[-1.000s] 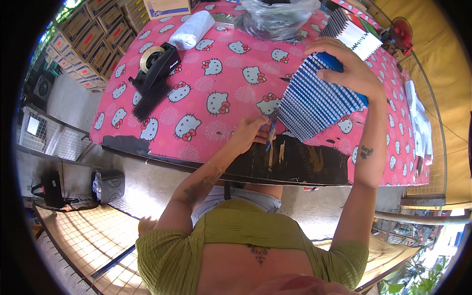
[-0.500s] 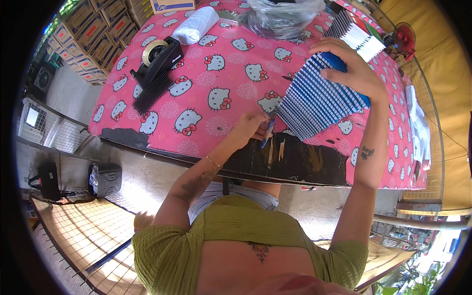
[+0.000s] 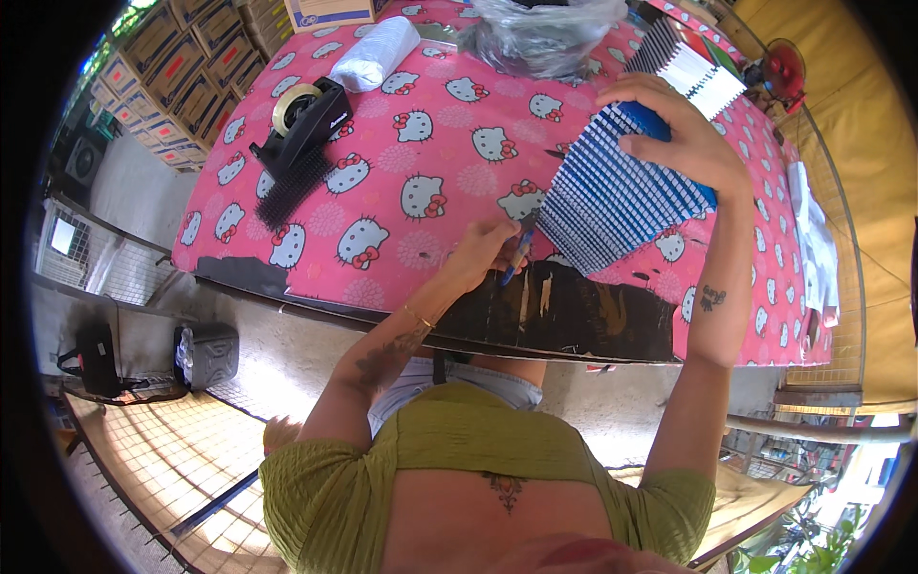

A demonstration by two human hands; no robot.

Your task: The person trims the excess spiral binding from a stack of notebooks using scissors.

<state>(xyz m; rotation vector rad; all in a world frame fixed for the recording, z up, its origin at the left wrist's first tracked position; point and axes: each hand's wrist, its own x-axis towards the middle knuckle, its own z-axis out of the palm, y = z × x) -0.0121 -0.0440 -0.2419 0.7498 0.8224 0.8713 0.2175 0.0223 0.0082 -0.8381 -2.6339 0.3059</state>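
My left hand (image 3: 491, 251) is closed at the near side of the table, around a slim blue-handled tool (image 3: 517, 260). The tool's dark tip points away from me, beside the left edge of a blue-and-white gridded sheet (image 3: 602, 196). Whether it is scissors or a cutter I cannot make out. My right hand (image 3: 674, 134) curves over the far right part of the sheet, thumb and fingers gripping its solid blue area (image 3: 643, 117). The sheet has many narrow rows and lies aslant, its near corner over a torn black patch (image 3: 593, 311) of the table cover.
On the pink patterned tablecloth (image 3: 402, 249) stand a black tape dispenser (image 3: 304, 124), a dark bristly strip (image 3: 292, 187), a white roll (image 3: 376, 55) and a clear plastic bag (image 3: 535, 43). Black-and-white strips (image 3: 690, 72) lie far right. Cardboard boxes (image 3: 182, 67) are stacked left, beyond the table.
The blue-handled tool has tilted slightly in my left hand, and more of its dark end shows beside the sheet. My right hand keeps its place on the sheet.
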